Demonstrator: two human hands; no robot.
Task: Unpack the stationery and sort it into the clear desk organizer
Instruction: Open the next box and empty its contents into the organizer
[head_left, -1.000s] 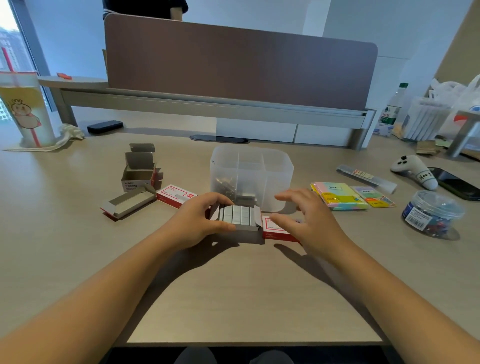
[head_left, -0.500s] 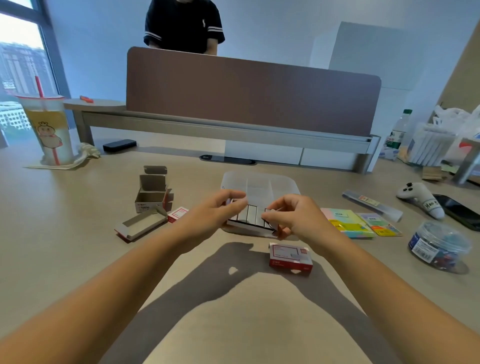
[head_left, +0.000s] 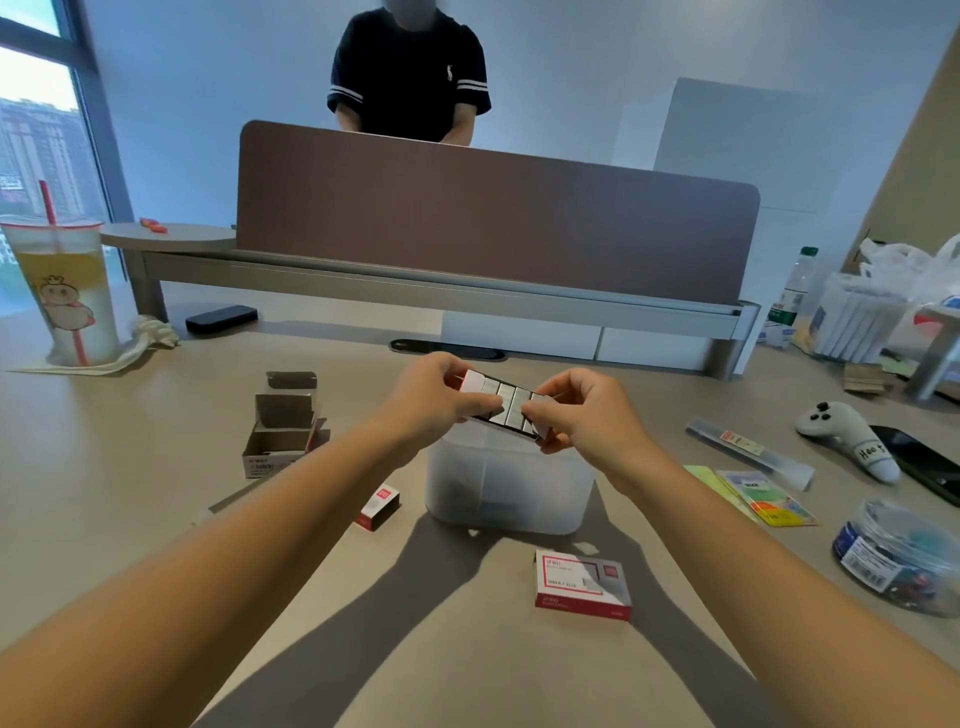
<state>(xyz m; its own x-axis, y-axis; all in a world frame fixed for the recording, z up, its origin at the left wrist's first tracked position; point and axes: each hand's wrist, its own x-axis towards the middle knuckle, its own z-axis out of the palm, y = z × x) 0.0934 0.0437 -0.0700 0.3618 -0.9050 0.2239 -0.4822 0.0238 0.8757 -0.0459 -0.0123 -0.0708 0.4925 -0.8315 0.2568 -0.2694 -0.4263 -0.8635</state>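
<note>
A small open box of silver staples (head_left: 503, 404) is held tilted above the clear desk organizer (head_left: 506, 488) in the middle of the desk. My left hand (head_left: 434, 397) pinches its left end and my right hand (head_left: 582, 408) pinches its right end. The organizer's inside is partly hidden by my hands. A closed red-and-white staple box (head_left: 582, 584) lies in front of the organizer. Another small red box (head_left: 379, 506) lies to its left. Sticky notes (head_left: 763, 496) and a clear tub of clips (head_left: 904, 556) lie to the right.
Empty opened cartons (head_left: 283, 431) stand at the left. A drink cup with a straw (head_left: 65, 291) is far left. A white controller (head_left: 852, 436), a phone (head_left: 919, 462) and a long clear packet (head_left: 748, 449) lie right. A person stands behind the brown divider (head_left: 493, 213).
Both hands lifted the open staple box off the desk and carried it up over the organizer, tilting it. The camera view also rose, bringing the person behind the divider into view.
</note>
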